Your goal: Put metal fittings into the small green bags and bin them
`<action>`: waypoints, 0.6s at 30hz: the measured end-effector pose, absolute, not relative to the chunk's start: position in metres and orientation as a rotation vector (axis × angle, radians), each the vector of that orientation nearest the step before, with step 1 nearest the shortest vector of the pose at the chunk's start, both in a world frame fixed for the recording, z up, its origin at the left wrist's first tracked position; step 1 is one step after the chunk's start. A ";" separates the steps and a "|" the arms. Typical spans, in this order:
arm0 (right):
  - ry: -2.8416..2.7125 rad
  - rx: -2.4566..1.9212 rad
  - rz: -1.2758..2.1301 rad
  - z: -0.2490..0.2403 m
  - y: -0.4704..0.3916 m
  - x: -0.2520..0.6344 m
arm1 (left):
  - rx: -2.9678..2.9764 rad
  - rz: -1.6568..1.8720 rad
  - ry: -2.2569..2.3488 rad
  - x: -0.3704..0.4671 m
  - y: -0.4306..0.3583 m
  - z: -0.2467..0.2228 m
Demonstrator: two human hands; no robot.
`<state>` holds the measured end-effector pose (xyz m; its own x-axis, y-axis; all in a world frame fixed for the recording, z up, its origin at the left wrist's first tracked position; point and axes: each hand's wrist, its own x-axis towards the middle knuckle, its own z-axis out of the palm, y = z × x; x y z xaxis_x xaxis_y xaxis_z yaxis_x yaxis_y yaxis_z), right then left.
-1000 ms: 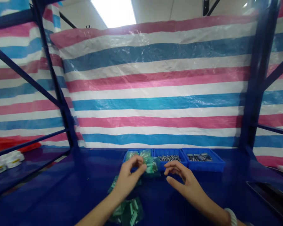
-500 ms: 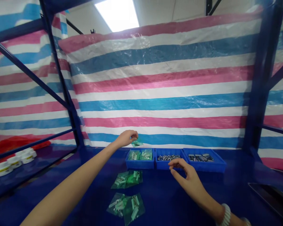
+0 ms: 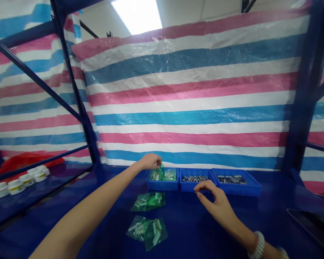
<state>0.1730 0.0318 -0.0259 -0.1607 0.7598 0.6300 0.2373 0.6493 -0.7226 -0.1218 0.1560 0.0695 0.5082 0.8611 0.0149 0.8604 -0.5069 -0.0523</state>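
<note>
My left hand point(image 3: 151, 162) is closed in a pinch on a small clear-green plastic bag point(image 3: 161, 167), at the back of the left blue bin. That bin point(image 3: 162, 185) holds more green bags point(image 3: 169, 175) with pale pieces inside. My right hand point(image 3: 212, 198) hovers in front of the middle blue bin point(image 3: 188, 187), its fingers curved and thumb a little apart, with nothing visible between them. Small metallic parts point(image 3: 196, 178) fill the middle bin. In the right blue bin point(image 3: 239, 189) lie dark and grey flat pieces point(image 3: 232, 179).
Two groups of filled green bags, a farther one point(image 3: 148, 201) and a nearer one point(image 3: 148, 230), lie on the dark blue table point(image 3: 186, 230). White tubs point(image 3: 16, 186) and red material point(image 3: 27, 160) are at left. A dark flat device point(image 3: 313, 223) lies right. Striped sheeting stands behind.
My left hand has lowered the green bag from above and behind the left bin down to it. My right hand keeps its place, thumb and fingertips slightly closer together. The view has shifted slightly.
</note>
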 end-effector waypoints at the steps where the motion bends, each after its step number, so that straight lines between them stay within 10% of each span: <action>1: -1.719 -0.813 0.561 -0.026 0.032 0.173 | -2.674 0.033 -1.541 -0.121 0.156 0.067; 18: -1.759 -0.830 0.523 -0.027 0.032 0.174 | -2.674 0.014 -1.530 -0.112 0.157 0.074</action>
